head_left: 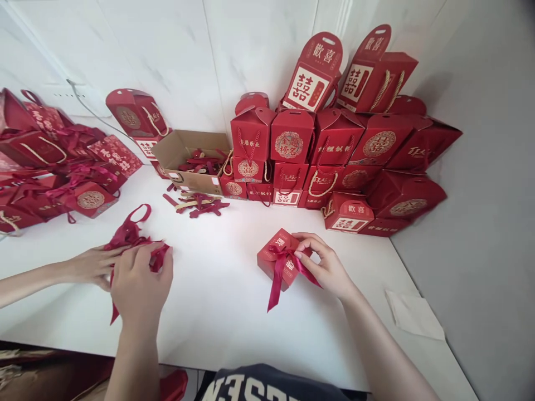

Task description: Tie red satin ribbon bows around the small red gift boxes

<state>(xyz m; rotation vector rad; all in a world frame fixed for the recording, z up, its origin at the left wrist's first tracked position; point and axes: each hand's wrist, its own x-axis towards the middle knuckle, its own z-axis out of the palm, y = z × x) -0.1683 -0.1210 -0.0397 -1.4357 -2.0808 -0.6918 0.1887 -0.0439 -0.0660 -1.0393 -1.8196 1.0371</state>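
Note:
In the head view, my right hand (324, 264) pinches the dark red satin ribbon tied in a bow on a small red gift box (267, 260), which sits tilted on the white table. One long ribbon tail (276, 287) hangs over its front. Off to the left, my left hand (142, 273) has its fingers curled into a loose bunch of red ribbon (129, 231). A co-worker's hand (87, 266) lies against the same bunch from the left, partly hidden behind mine.
Stacked red gift boxes (292, 136) with rope handles line the back wall. An open cardboard box (196, 181) holds ribbon pieces, and more cut pieces (200, 205) lie before it. Ribboned boxes (90, 199) are heaped far left. A white tissue (413, 314) lies right.

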